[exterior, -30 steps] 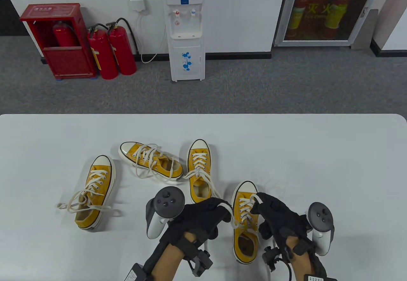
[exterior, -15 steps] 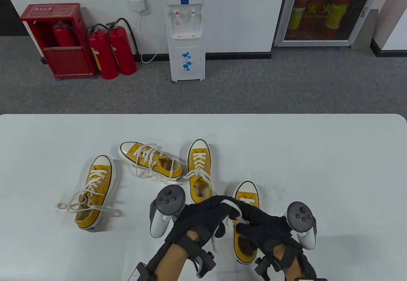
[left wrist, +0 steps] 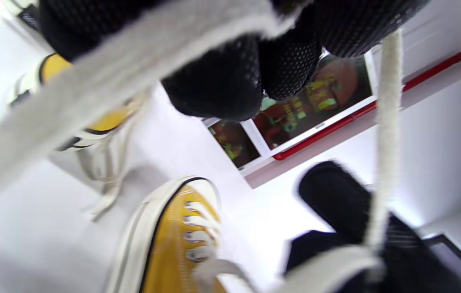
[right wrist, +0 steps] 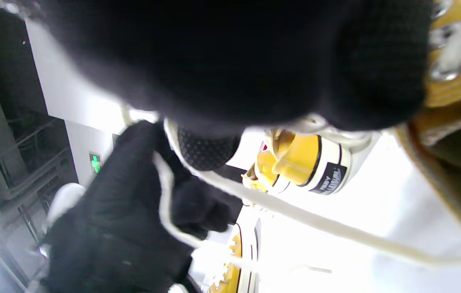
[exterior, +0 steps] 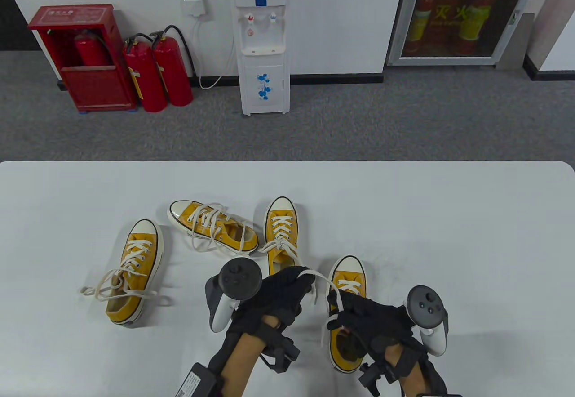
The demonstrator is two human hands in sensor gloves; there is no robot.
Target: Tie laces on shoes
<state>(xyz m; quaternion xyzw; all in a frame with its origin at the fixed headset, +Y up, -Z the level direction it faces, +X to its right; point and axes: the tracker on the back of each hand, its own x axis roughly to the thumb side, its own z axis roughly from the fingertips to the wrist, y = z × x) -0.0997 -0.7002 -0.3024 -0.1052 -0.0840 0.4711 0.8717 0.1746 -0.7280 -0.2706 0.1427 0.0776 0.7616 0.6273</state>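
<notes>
**Both hands held laces over the nearest shoe**

Four yellow shoes with white laces lay on the white table (exterior: pixel 449 217). The nearest shoe (exterior: pixel 347 275) stood toe away from the person, at the right of the group, with its heel close to the table's near edge. The right hand (exterior: pixel 377 320) rested over the middle of that shoe, fingers curled around a white lace (exterior: pixel 334 325) whose loose end hung down beside the shoe's left side. The left hand (exterior: pixel 278 296) sat just left of the shoe, closed on the other lace (exterior: pixel 319 274), which ran taut from its fingertips across to the eyelets near the shoe's toe. In the left wrist view the gloved fingers (left wrist: pixel 222 81) were bunched together with a broad lace strand crossing in front of them, and the shoe's toe (left wrist: pixel 173 236) lay below. The right wrist view was mostly filled by dark glove; a lace passed between the two hands there.

Behind the left hand stood a second shoe (exterior: pixel 280 230), toe away. A third shoe (exterior: pixel 213 226) lay at an angle to its left, laces loose. The fourth shoe (exterior: pixel 134 275) stood well apart on the left, its untied laces trailing on the table.
</notes>
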